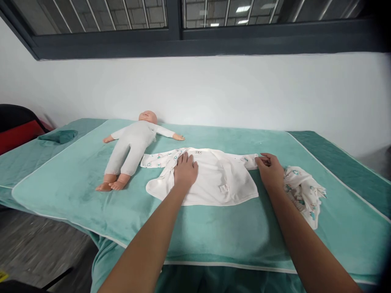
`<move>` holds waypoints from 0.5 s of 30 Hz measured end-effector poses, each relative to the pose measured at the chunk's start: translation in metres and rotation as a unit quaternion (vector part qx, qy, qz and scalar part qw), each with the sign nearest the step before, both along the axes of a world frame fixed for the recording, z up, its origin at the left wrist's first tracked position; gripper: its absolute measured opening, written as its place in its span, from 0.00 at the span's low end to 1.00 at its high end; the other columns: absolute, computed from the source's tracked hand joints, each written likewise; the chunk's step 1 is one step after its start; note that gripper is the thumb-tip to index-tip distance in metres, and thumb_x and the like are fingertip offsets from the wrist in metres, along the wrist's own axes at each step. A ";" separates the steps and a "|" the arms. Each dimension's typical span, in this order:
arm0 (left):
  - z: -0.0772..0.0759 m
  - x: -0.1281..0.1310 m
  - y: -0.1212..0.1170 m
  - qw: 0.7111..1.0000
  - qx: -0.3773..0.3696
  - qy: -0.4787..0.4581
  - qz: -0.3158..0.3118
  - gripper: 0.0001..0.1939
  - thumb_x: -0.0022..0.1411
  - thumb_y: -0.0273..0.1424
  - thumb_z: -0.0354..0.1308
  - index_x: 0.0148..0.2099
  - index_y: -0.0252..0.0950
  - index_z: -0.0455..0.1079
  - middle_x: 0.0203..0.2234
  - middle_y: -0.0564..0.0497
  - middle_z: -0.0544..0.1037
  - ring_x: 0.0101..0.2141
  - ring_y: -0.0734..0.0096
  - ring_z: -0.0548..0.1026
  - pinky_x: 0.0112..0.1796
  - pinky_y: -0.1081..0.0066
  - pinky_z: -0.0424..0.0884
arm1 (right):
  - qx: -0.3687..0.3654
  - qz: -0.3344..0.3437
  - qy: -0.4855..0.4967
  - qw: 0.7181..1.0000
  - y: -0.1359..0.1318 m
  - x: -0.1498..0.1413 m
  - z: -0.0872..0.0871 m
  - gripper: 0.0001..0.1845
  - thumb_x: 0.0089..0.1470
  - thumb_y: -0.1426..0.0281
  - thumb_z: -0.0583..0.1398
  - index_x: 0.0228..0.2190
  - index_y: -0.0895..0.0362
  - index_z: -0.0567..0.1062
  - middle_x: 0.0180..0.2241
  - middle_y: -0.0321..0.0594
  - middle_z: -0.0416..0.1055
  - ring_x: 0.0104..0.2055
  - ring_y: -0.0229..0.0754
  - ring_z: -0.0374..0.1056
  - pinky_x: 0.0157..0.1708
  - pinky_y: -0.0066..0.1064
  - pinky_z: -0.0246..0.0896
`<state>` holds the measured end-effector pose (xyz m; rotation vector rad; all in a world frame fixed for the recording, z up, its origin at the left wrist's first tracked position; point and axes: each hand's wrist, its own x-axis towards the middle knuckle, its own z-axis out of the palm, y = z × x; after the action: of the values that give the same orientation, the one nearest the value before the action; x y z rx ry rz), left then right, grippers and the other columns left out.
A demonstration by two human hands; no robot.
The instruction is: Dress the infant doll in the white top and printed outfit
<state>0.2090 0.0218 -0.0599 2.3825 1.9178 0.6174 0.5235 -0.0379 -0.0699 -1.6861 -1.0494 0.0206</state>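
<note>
A white baby shirt (214, 179) with small printed motifs on its sleeves lies spread open on the green cover, both sleeves stretched out sideways. Flat on its left front part rests my left hand (185, 171), fingers stretched out. My right hand (270, 169) pinches the cuff of the right sleeve between thumb and fingers. To the right of that hand sits a crumpled printed baby garment (304, 193), partly hidden by my forearm. A baby doll (134, 142) in a white body lies on its back at the left, legs toward me, close to the left sleeve.
The green velvety cover (214, 240) with white piping spreads over the bed. A small dark green cloth (58, 136) lies at the far left, near a red and black object (21, 132). Behind stand a white wall (214, 89) and a barred window (180, 40).
</note>
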 end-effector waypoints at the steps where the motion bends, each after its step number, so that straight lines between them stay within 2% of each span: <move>1: 0.000 0.000 0.000 1.000 0.001 0.000 0.000 0.23 0.70 0.39 0.41 0.63 0.40 0.64 0.67 0.48 0.61 0.66 0.56 0.56 0.63 0.54 0.59 | 0.002 0.009 -0.019 1.000 0.000 0.000 -0.001 0.22 0.51 0.59 0.61 0.47 0.56 0.74 0.38 0.43 0.77 0.42 0.47 0.72 0.47 0.41 0.65; 3: 0.000 0.000 0.000 1.000 0.000 0.000 0.001 0.24 0.70 0.39 0.41 0.63 0.40 0.64 0.67 0.48 0.61 0.66 0.56 0.56 0.63 0.54 0.60 | 0.004 0.025 -0.064 0.998 0.001 -0.001 -0.002 0.21 0.51 0.61 0.60 0.47 0.56 0.74 0.41 0.45 0.77 0.45 0.48 0.70 0.49 0.43 0.64; 6: 0.000 0.000 0.000 1.000 -0.002 0.002 0.002 0.24 0.70 0.39 0.41 0.63 0.41 0.64 0.67 0.48 0.61 0.66 0.55 0.57 0.62 0.53 0.61 | -0.005 0.055 -0.111 0.992 0.001 -0.003 -0.002 0.22 0.53 0.61 0.59 0.48 0.57 0.74 0.40 0.45 0.76 0.42 0.47 0.69 0.46 0.42 0.64; 9: 0.000 0.000 0.000 1.000 -0.001 0.003 0.002 0.24 0.70 0.39 0.41 0.63 0.41 0.64 0.67 0.48 0.61 0.66 0.55 0.57 0.62 0.53 0.62 | -0.008 0.018 -0.139 0.990 -0.001 -0.004 0.000 0.21 0.53 0.60 0.59 0.45 0.58 0.74 0.38 0.45 0.73 0.38 0.45 0.66 0.43 0.40 0.63; 12: 0.000 0.000 0.000 1.000 -0.003 0.002 0.003 0.24 0.70 0.39 0.41 0.63 0.42 0.64 0.67 0.48 0.61 0.66 0.55 0.57 0.61 0.53 0.62 | -0.009 -0.046 -0.106 0.993 -0.002 -0.002 0.001 0.21 0.51 0.59 0.61 0.43 0.59 0.74 0.34 0.42 0.71 0.35 0.44 0.65 0.40 0.38 0.61; 15: 0.000 0.000 0.001 1.000 -0.006 -0.004 0.003 0.24 0.71 0.39 0.40 0.63 0.42 0.64 0.67 0.49 0.60 0.66 0.55 0.56 0.61 0.52 0.62 | -0.047 -0.048 -0.050 0.996 -0.002 0.000 0.000 0.20 0.50 0.58 0.61 0.42 0.57 0.73 0.31 0.39 0.72 0.33 0.44 0.67 0.39 0.36 0.61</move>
<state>0.2091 0.0224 -0.0598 2.3655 1.9199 0.6116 0.5234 -0.0398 -0.0701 -1.8374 -1.0543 -0.0778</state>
